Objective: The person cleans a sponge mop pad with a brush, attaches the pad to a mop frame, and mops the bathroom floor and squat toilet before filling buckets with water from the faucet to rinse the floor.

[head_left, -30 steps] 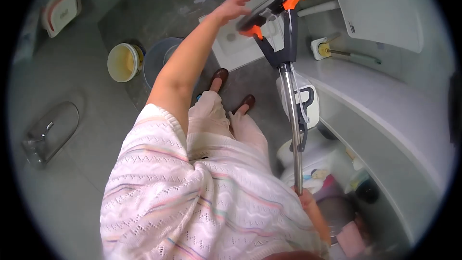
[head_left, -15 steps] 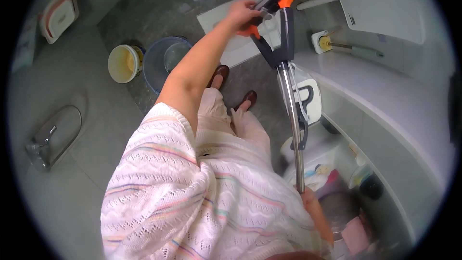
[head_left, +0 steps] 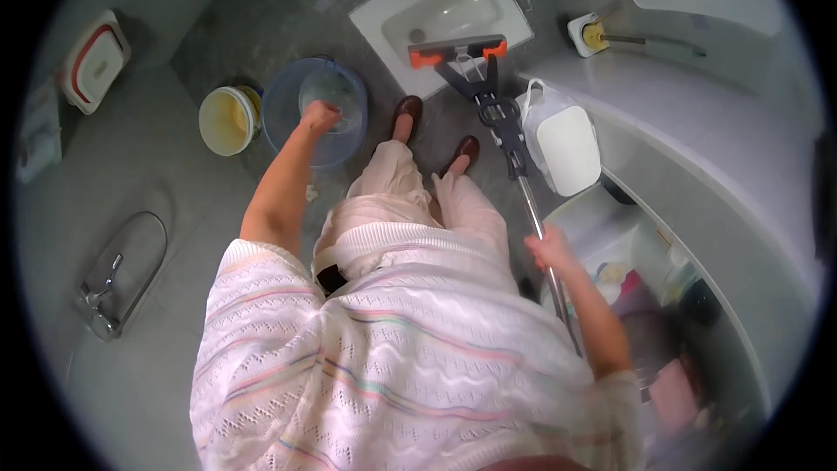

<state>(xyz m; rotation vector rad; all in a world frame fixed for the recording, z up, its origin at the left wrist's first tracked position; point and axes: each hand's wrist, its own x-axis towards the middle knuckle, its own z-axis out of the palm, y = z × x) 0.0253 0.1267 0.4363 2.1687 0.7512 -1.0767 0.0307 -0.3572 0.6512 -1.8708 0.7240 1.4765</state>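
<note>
My right hand [head_left: 551, 249] is wrapped round the metal pole of a sponge mop [head_left: 529, 201]. The mop's dark folding lever and its head with orange end clips point away from me, and the head lies over the near part of a white squat toilet [head_left: 514, 33]. My left hand [head_left: 321, 115] is above a translucent blue bucket [head_left: 356, 141], off the mop. Its fingers look bunched together, and whatever may be in them is hidden. A clear round shape shows inside the bucket.
Left of the bucket stands a white pail [head_left: 214, 133] with something yellow inside. A white lidded bin [head_left: 568, 150] is right of the mop. A toilet brush [head_left: 593, 35] stands by the wall, a shower tap [head_left: 100, 296] at left, and a tub with laundry [head_left: 676, 392] at lower right.
My left hand has let go of the mop head and moved left over the bucket. The mop head has swung lower and left, turning its sponge side crosswise. My right hand now grips higher up.
</note>
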